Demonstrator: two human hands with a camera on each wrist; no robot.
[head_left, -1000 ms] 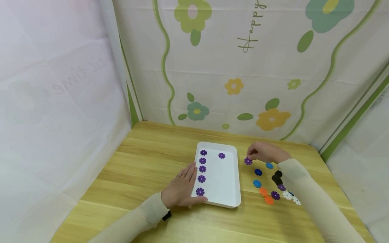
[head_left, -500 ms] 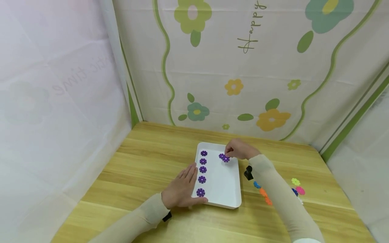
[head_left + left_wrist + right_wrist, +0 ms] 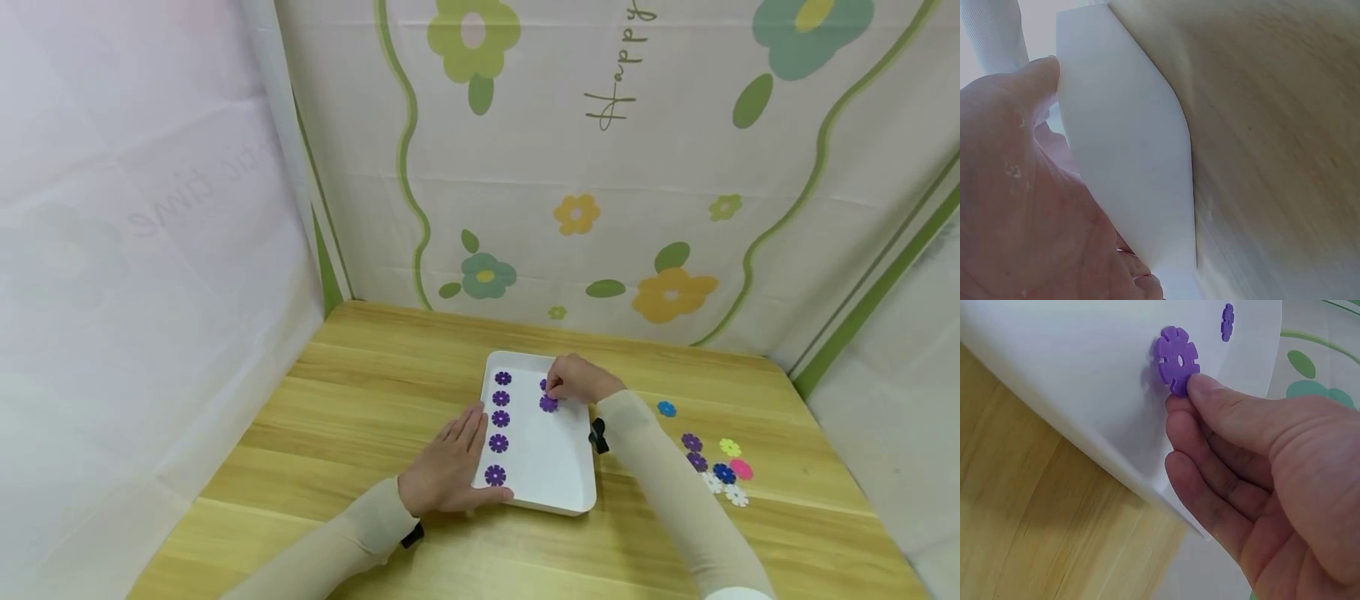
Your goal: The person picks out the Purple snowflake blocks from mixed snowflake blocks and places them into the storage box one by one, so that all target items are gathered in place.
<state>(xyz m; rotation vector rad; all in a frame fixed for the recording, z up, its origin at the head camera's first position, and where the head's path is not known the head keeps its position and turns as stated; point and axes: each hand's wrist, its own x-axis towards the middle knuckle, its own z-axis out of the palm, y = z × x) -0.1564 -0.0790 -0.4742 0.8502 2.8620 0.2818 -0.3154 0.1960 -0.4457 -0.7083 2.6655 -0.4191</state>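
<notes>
My right hand (image 3: pixel 581 380) pinches a purple snowflake disc (image 3: pixel 1175 353) between thumb and index finger, over the right part of the white tray (image 3: pixel 540 467). The disc is tilted up in the right wrist view, its lower edge covered by the fingertips. Just behind it a second purple disc (image 3: pixel 543 384) lies mostly hidden by the fingers. Several purple discs (image 3: pixel 501 418) form a column along the tray's left side. My left hand (image 3: pixel 450 462) rests against the tray's near left corner, fingers extended along the left rim and thumb on the front rim.
On the wooden table (image 3: pixel 360 400), right of the tray, lie several loose discs: a light blue one (image 3: pixel 667 409), purple ones (image 3: pixel 692 442), a yellow-green one (image 3: pixel 730 448), a pink one (image 3: pixel 742 470), dark blue and white ones. Printed curtains (image 3: pixel 525 167) stand around the table.
My right hand has carried the purple disc leftward from the table into the tray, then slightly toward me, below the other disc there. My left hand has stayed at the tray's corner.
</notes>
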